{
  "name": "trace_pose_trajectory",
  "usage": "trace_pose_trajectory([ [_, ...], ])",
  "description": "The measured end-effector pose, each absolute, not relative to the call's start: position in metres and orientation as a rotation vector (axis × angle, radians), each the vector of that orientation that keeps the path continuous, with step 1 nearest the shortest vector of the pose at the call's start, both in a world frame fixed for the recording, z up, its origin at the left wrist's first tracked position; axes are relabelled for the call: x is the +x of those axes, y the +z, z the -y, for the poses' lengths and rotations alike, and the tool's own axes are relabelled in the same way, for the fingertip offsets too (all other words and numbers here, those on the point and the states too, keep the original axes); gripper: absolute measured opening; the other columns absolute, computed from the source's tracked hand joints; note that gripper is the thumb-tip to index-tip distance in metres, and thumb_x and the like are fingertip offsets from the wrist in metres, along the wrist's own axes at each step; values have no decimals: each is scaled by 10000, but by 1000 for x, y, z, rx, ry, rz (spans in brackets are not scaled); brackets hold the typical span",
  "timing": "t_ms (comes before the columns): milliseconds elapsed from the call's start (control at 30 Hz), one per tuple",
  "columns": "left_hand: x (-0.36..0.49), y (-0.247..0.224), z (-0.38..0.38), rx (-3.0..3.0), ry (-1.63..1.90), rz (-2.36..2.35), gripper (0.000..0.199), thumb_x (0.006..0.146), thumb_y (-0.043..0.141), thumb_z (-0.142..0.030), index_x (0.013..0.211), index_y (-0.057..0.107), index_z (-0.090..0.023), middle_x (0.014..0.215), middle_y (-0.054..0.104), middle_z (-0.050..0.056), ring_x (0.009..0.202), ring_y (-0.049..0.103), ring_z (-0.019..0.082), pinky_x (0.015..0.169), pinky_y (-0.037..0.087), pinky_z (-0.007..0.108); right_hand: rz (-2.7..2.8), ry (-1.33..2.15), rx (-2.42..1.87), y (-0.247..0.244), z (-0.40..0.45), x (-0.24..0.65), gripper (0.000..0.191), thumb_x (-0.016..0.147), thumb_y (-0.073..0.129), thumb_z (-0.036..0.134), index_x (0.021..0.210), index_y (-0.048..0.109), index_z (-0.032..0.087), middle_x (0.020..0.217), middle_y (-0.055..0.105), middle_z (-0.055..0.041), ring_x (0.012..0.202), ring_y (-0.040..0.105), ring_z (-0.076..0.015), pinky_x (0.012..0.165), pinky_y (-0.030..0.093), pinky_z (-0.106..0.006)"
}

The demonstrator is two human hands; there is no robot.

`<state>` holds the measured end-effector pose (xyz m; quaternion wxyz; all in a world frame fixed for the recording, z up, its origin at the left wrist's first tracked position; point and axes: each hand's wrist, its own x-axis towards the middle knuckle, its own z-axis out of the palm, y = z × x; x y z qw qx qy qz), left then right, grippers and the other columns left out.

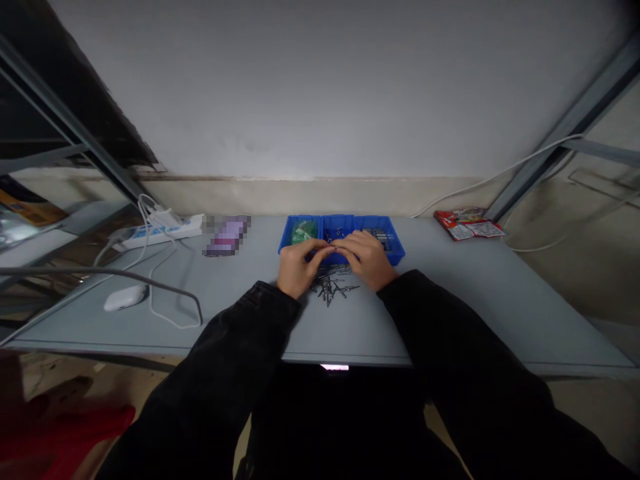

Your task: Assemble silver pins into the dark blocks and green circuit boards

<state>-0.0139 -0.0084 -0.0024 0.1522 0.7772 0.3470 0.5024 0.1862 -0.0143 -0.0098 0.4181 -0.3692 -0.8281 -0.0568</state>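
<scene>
My left hand [299, 269] and right hand [365, 260] are drawn together, and their fingertips [324, 249] nearly meet around a small metal pin [333, 248]. Both seem to pinch it, though it is too thin in this view for me to tell its exact type. Just below my grip, a loose pile of dark metal fasteners [329, 288] lies on the grey table [450, 300]. Just beyond my hands sits a blue three-compartment plastic tray [395, 250], with a green item [304, 232] in its left compartment and small dark parts in the other two. Farther left of my grip are a white mouse [125, 298] and a power strip [157, 233]; farther right are red printed packets [467, 223]. The main risk is that slight finger slippage could drop the thin pin into the pile, where it would be hard to pick out. A careless wrist could scatter the fasteners, and a knock against the tray could jostle its contents.
</scene>
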Motion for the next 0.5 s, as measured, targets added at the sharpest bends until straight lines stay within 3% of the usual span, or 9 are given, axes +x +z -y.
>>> trace_pose_trajectory([
  [233,-18,-7,3,2476,1267,-908,201,1032,591,-278,1110,736,-162,991,787,74,875,742,171,898,595,345,2016,-81,-915,-7,17,185,251,1070,469,280,1016,701,202,984,734,-66,932,652,-215,859,471,-382],
  [500,-16,-5,7,2522,1282,-849,187,1028,590,-263,1078,737,-159,1017,785,78,921,740,178,888,585,320,1999,-75,-935,-5,17,183,315,1079,448,314,849,633,201,863,667,-60,837,603,-198,806,456,-360],
])
